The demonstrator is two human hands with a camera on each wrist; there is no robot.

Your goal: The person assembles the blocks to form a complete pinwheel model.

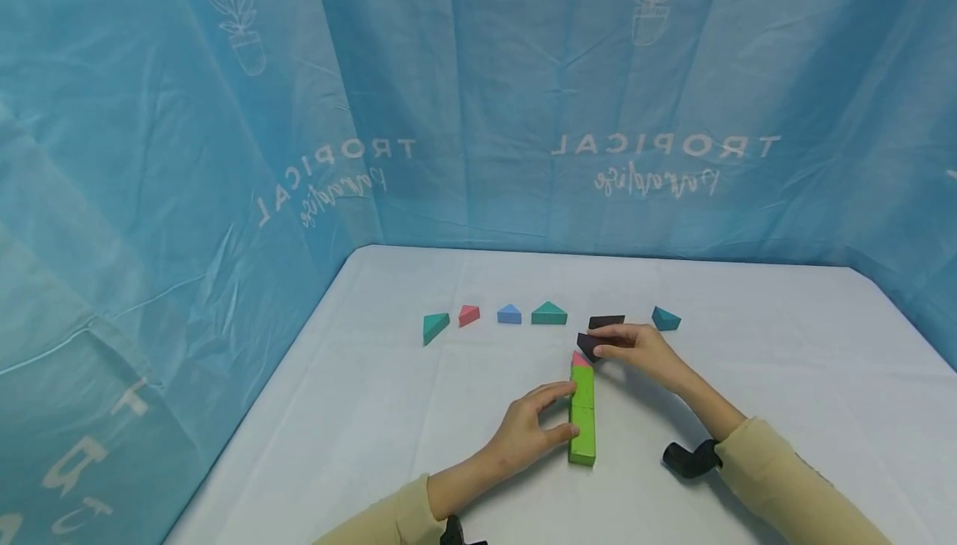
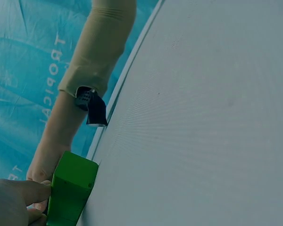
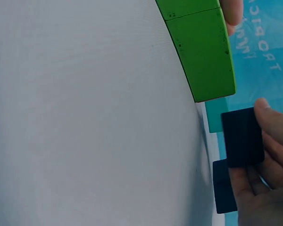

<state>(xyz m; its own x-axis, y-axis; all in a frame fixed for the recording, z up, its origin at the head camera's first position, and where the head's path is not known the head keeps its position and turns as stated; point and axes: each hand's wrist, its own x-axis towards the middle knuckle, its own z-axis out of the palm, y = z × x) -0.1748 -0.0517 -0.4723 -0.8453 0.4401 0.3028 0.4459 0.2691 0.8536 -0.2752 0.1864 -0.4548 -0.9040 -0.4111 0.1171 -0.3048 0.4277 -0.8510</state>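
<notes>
Two bright green blocks lie end to end in a row on the white table. At the far end of the row is a small pink pointed block. My left hand rests its fingertips and thumb along the left side of the green blocks; the left wrist view shows them against a green block. Just beyond the pink block, my right hand pinches a black block between thumb and fingers. The right wrist view shows this black block from its flat side.
Along the back lie a green triangle, a red block, a blue triangle, a wide green triangle, another black block and a teal block. Blue printed curtains surround the white table.
</notes>
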